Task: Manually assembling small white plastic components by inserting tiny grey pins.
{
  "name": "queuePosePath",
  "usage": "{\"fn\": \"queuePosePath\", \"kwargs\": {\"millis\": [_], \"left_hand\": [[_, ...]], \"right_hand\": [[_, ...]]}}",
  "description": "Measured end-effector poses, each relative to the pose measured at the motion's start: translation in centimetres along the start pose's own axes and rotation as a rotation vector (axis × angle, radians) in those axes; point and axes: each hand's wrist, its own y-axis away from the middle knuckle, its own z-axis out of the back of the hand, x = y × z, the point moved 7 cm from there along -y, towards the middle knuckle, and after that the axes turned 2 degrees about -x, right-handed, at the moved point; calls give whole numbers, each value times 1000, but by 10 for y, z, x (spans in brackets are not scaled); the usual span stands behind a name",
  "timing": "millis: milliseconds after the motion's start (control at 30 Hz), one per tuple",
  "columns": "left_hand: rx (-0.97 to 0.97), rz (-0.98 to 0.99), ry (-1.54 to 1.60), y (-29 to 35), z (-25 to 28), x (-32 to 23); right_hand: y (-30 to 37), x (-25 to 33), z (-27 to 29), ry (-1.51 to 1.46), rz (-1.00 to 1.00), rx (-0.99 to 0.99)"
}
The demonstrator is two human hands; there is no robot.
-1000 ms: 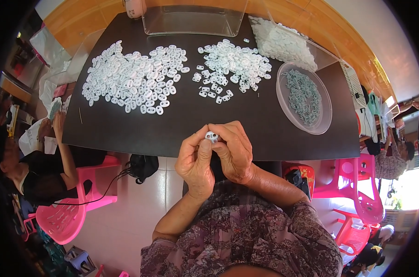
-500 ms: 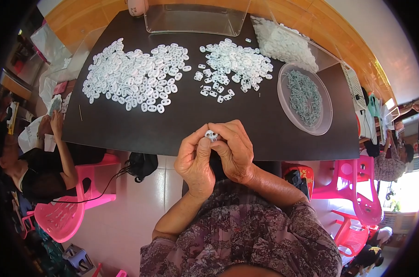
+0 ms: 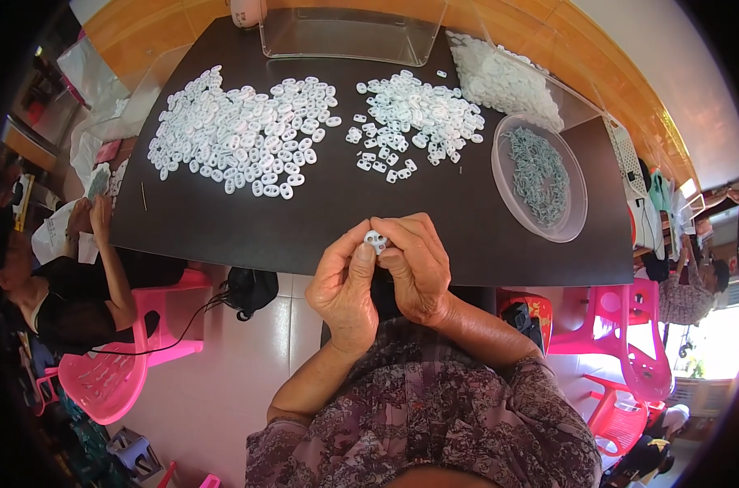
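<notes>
Over the near edge of the dark table [image 3: 247, 236], my left hand [image 3: 345, 289] and my right hand [image 3: 417, 264] meet fingertip to fingertip. Pinched between them is a small white plastic piece [image 3: 376, 239] with dark holes; fingers cover part of it. Beyond my hands on the left spreads a large heap of white oval two-holed pieces [image 3: 239, 134]. To its right lies a smaller pile of white squarish pieces with holes [image 3: 422, 110]. A round clear tub [image 3: 501, 175] at the right holds many small grey-green parts [image 3: 540, 175].
A clear plastic bin [image 3: 345, 58] stands at the far edge, beside a bag of white pieces [image 3: 508, 81]. A thin stick [image 3: 144, 197] lies at the left. Another person [image 3: 68, 293] works at the left; pink chairs [image 3: 101, 382] flank the table.
My hands stay pinched on the white piece and have barely moved. The piece shows slightly more between the fingertips. The whole view has shifted a little.
</notes>
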Motion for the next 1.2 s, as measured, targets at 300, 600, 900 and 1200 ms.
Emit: {"fn": "queuePosePath", "kwargs": {"millis": [300, 600, 900, 1200], "left_hand": [[-25, 75, 36, -6, 6, 4], [6, 30, 34, -6, 4, 4], [10, -4, 93, -6, 4, 11], [-18, -11, 66, -8, 6, 20]], "right_hand": [[-1, -2, -5, -65, -84, 70], [2, -5, -4, -60, -77, 18], [-1, 1, -3, 16, 17, -19], [2, -5, -4, 9, 18, -45]]}}
